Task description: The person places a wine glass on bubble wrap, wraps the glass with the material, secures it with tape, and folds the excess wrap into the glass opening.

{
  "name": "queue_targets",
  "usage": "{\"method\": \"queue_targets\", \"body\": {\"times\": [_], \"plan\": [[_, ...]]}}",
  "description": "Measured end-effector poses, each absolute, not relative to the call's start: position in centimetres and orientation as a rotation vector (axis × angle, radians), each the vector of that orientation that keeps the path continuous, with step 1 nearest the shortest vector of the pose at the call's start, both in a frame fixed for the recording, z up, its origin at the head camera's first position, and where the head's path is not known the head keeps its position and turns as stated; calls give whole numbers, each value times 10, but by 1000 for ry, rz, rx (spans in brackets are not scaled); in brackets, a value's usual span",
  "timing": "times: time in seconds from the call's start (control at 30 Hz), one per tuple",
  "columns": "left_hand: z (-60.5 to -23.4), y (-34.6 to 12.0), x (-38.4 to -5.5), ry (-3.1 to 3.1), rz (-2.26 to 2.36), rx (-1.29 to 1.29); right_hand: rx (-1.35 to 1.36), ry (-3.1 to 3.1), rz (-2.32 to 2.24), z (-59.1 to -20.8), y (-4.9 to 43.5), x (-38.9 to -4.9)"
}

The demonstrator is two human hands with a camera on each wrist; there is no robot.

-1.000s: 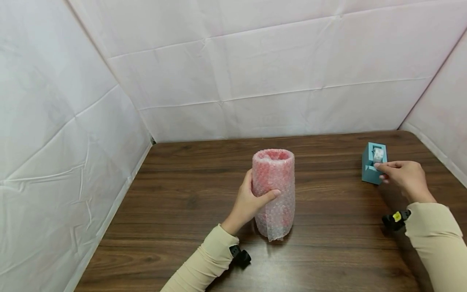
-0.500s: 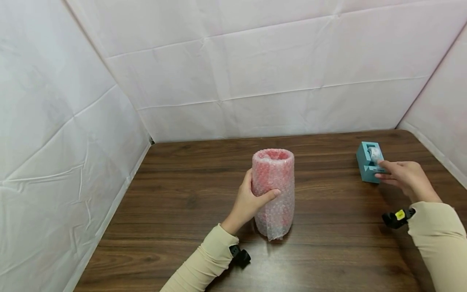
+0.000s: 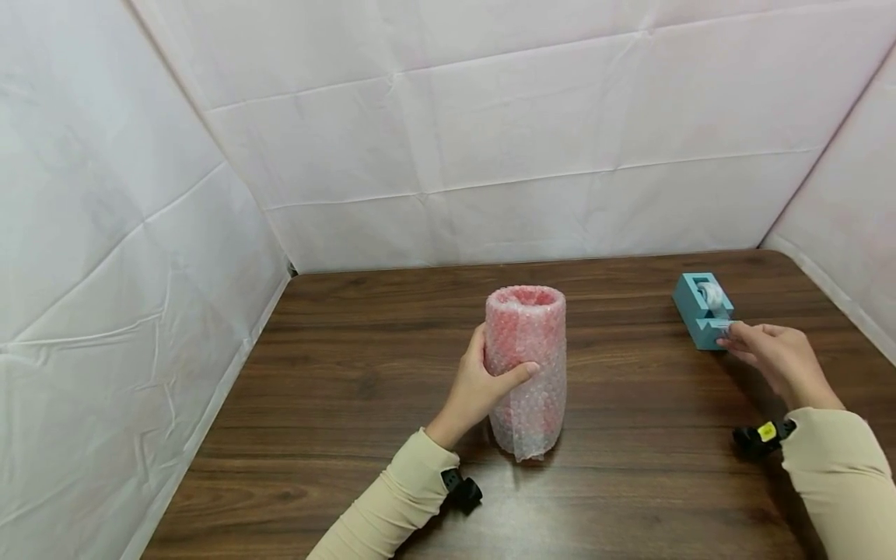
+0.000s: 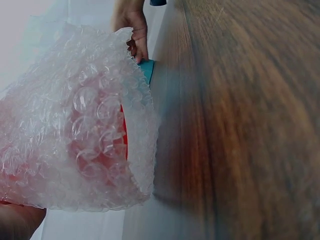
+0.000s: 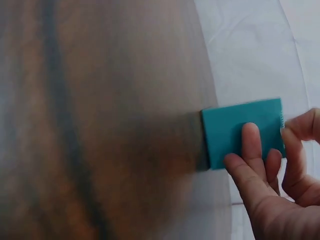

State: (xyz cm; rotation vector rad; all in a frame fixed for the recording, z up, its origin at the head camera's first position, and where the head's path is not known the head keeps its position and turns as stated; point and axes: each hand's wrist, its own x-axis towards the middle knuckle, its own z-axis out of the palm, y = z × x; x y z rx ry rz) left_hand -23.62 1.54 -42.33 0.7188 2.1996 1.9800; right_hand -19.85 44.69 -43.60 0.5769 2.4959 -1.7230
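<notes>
A red cylindrical object wrapped in bubble wrap (image 3: pixel 535 342) stands upright on the wooden table. My left hand (image 3: pixel 477 393) grips it from the left side, thumb across its front. In the left wrist view, a red edge shows inside the wrap's (image 4: pixel 100 115) open end. Over on the right is a teal tape dispenser (image 3: pixel 691 313) with a roll of clear tape (image 3: pixel 711 294). My right hand (image 3: pixel 778 362) pinches the tape's end at the dispenser's front. In the right wrist view, other fingertips (image 5: pixel 251 134) rest against the dispenser's (image 5: pixel 225 130) teal face.
The brown wooden table (image 3: pixel 350 404) extends around both objects. White sheeting (image 3: pixel 490 132) stands behind its back edge and along both sides. Black wrist cameras hang at both cuffs, the left camera (image 3: pixel 463 493) close to the tabletop.
The dispenser has shifted left and turned a little. My right hand has moved slightly down, and a short tape strip now shows near its fingers. The left hand and wrapped object stay put.
</notes>
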Motion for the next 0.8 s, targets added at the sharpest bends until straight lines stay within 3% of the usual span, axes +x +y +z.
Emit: {"method": "queue_targets", "body": {"times": [0.2, 0.5, 0.8], "plan": [[-425, 16, -237, 2185, 1987, 723, 549, 2591, -1727, -448, 451, -192], [-424, 16, -236, 2185, 1985, 719, 666, 2949, -1240, -444, 440, -187], [-424, 16, -236, 2197, 1980, 717, 698, 3028, -1115, -443, 436, -188]]}}
